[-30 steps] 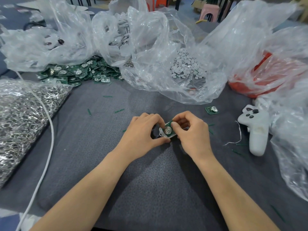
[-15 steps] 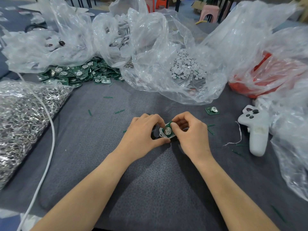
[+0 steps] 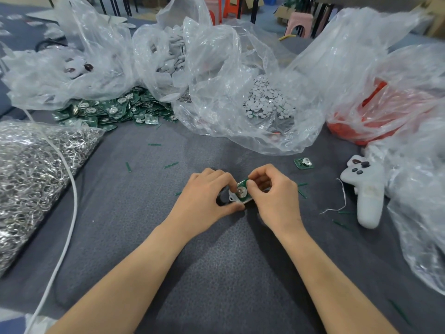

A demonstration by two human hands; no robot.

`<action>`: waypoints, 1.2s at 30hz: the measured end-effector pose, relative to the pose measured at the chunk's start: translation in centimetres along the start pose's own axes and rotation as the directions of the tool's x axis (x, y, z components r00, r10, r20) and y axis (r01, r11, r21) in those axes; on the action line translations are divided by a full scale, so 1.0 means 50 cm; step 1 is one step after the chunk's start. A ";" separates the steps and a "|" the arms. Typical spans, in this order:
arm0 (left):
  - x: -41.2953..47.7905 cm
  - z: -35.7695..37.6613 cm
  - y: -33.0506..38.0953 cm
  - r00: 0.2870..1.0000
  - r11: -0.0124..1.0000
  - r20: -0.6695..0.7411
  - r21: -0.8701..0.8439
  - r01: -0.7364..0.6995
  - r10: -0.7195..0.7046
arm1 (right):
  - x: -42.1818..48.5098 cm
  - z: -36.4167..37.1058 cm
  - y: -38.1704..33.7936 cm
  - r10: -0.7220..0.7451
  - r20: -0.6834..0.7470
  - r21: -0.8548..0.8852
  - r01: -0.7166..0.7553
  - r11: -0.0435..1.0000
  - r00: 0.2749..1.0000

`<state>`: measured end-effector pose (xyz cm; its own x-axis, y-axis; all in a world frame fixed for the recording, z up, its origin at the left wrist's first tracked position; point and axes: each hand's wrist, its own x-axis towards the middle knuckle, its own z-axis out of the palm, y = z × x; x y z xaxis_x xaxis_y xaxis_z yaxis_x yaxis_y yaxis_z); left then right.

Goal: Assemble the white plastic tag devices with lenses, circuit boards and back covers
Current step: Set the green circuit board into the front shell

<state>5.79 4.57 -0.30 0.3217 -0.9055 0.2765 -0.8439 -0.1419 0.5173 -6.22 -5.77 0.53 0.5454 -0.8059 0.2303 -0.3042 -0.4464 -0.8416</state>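
At the centre of the grey cloth (image 3: 216, 273), the left hand (image 3: 207, 196) and right hand (image 3: 274, 196) both pinch a white tag shell (image 3: 231, 198) with a green circuit board (image 3: 242, 190) on it; seating the board seems in hand, and pressing it flush likely comes next.

Both hands met over the grey table (image 3: 216, 273): the left hand (image 3: 204, 201) and the right hand (image 3: 277, 198) pinched a white tag shell (image 3: 234, 198) with a green circuit board (image 3: 242, 190) seated in it. A spare board (image 3: 304, 163) lay just beyond the right hand, near a white controller (image 3: 366, 189). Behind were clear bags, a heap of green boards (image 3: 115, 112) and white discs (image 3: 267, 102); a bag of metal rings (image 3: 31, 169) sat left.
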 end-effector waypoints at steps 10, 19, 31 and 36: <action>0.000 -0.001 0.003 1.000 1.000 -0.003 -0.017 -0.014 0.014 | 0.004 -0.002 0.005 0.058 -0.003 0.048 -0.057 0.997 0.998; 0.000 -0.001 0.004 1.000 0.999 0.013 -0.032 -0.011 0.012 | 0.005 -0.002 0.008 0.051 -0.002 0.042 -0.051 0.998 0.999; -0.003 0.002 0.007 1.000 1.000 -0.015 -0.023 -0.015 0.015 | -0.003 0.000 0.006 0.008 0.013 -0.033 -0.007 0.999 1.000; -0.004 0.005 0.004 0.998 0.998 -0.011 0.026 -0.065 0.066 | -0.003 -0.002 0.007 -0.047 -0.012 -0.114 0.045 0.992 0.999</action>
<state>5.44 4.60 -0.47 0.2700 -0.9087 0.3185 -0.8741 -0.0926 0.4768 -6.45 -5.84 0.26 0.5496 -0.7887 0.2755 -0.3665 -0.5240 -0.7688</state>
